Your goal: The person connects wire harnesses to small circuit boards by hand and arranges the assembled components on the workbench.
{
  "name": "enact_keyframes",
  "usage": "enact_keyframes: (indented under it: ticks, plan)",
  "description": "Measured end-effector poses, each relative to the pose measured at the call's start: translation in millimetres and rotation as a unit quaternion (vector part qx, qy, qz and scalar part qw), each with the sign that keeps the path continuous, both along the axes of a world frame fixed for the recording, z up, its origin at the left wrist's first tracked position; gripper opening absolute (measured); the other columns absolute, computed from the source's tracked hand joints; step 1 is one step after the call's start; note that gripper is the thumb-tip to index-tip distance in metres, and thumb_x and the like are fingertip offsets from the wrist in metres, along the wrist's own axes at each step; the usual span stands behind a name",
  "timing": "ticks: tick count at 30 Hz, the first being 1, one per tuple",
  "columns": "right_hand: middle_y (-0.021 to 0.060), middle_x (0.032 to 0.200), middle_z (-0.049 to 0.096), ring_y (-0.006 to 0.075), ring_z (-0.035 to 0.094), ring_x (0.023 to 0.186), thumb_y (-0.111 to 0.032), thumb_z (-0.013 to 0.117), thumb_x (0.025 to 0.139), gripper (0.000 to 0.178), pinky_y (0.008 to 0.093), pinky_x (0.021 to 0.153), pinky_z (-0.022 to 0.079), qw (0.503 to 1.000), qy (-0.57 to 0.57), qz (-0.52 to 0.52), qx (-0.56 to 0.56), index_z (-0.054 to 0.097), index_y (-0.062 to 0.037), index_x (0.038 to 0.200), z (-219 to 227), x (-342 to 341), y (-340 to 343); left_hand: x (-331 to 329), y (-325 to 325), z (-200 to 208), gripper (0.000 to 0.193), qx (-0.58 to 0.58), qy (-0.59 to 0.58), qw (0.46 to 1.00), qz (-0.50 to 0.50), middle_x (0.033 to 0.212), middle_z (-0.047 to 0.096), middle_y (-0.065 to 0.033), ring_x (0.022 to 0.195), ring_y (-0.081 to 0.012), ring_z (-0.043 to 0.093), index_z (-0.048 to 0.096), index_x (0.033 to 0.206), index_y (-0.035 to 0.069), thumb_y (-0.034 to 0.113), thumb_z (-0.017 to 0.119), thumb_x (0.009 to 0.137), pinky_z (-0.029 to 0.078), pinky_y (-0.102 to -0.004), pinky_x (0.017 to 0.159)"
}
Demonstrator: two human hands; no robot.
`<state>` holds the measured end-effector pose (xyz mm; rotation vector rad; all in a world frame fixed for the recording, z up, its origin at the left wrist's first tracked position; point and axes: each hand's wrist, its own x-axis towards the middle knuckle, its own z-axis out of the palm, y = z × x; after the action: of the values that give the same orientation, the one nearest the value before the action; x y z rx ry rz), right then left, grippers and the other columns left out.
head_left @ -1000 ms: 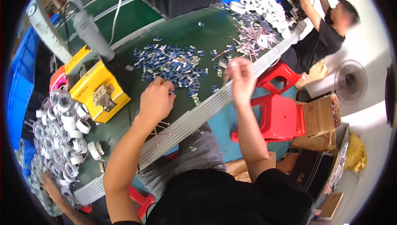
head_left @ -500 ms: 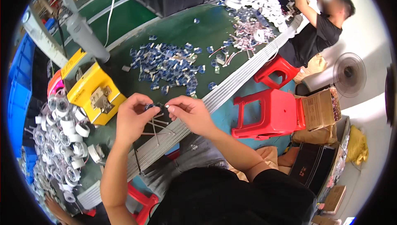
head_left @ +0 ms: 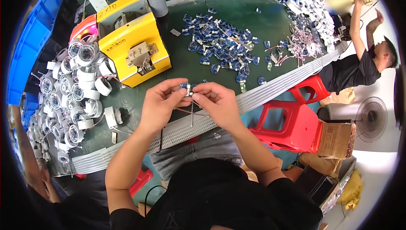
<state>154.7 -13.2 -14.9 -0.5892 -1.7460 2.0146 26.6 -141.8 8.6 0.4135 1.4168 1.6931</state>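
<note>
Both my hands meet above the table's near edge. My left hand (head_left: 160,102) is closed, pinching a small blue circuit board (head_left: 185,86) between thumb and fingers. Right against it, my right hand (head_left: 220,103) is closed too, its thumb and index finger at the board's white connector end (head_left: 190,94). Whether a separate small part sits in that pinch is hidden by the fingertips. Thin light wires (head_left: 192,114) hang below the hands. Beyond them, a loose pile of similar blue boards (head_left: 224,46) lies on the green tabletop (head_left: 177,54).
A yellow machine (head_left: 137,46) stands left of the boards, with heaped white round housings (head_left: 78,90) beside it. White ribbed strips (head_left: 262,92) run along the near edge. Wire bundles (head_left: 304,40) lie far right. Red stools (head_left: 292,124) and a co-worker (head_left: 355,69) are on the right.
My right hand has come over to the left hand, closing the gap between them at the board. The view has shifted, so the table contents appear further right and the yellow machine larger.
</note>
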Motion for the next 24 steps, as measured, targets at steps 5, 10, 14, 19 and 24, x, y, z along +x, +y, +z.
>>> enact_keyframes:
  ticks: [5,10,14,19,24]
  plan:
    - [0.0074,0.084,0.071,0.0119,0.067,0.068,-0.006,0.073,0.085,0.016,0.0243,0.059,0.053,0.98,0.007,-0.011,0.196,0.071,-0.0014,0.101,3.1,0.9,1.1,-3.4,-3.0,-4.3,0.02,0.012,0.01,1.0,-0.02,0.096,0.07,-0.008,0.084,-0.0128,0.068,0.064,0.112,-0.003,0.003,0.064,0.093,0.058,-0.0259,0.077]
    - [0.0079,0.082,0.071,0.0198,0.068,0.063,-0.005,0.078,0.077,0.016,0.0265,0.055,0.053,0.847,0.071,-0.088,0.519,0.074,-0.0056,0.092,9.0,-2.3,-2.8,-4.0,-3.0,-3.4,0.019,0.025,-0.011,1.0,-0.015,0.094,0.071,-0.0072,0.081,-0.0108,0.067,0.064,0.109,-0.003,0.005,0.067,0.092,0.056,-0.0238,0.076]
    - [0.0066,0.083,0.072,0.0196,0.068,0.063,-0.005,0.078,0.077,0.015,0.0278,0.055,0.054,0.821,0.115,-0.088,0.552,0.074,-0.0062,0.091,1.5,-1.3,2.0,-4.3,-5.1,-0.7,0.019,0.027,-0.04,0.999,-0.023,0.093,0.071,-0.0067,0.08,-0.0104,0.067,0.065,0.109,-0.002,0.006,0.068,0.091,0.055,-0.0234,0.075]
    - [0.0095,0.081,0.071,0.0193,0.068,0.064,-0.001,0.076,0.077,0.013,0.0269,0.056,0.053,0.85,0.117,-0.094,0.504,0.073,-0.0025,0.09,5.5,-4.2,2.4,-3.9,-5.0,-1.0,0.02,0.022,-0.058,0.998,-0.017,0.091,0.071,-0.0058,0.081,-0.0102,0.066,0.065,0.108,-0.002,0.005,0.069,0.09,0.054,-0.0238,0.075]
    - [0.0097,0.079,0.069,0.0139,0.066,0.065,-0.001,0.073,0.082,0.009,0.0246,0.058,0.052,0.946,0.06,0.001,0.319,0.071,0.0027,0.09,15.3,-1.9,8.6,-2.6,-5.0,-2.6,0.018,0.044,-0.018,0.999,0.003,0.094,0.071,-0.0069,0.083,-0.0108,0.066,0.067,0.107,-0.002,0.003,0.069,0.09,0.055,-0.0251,0.077]
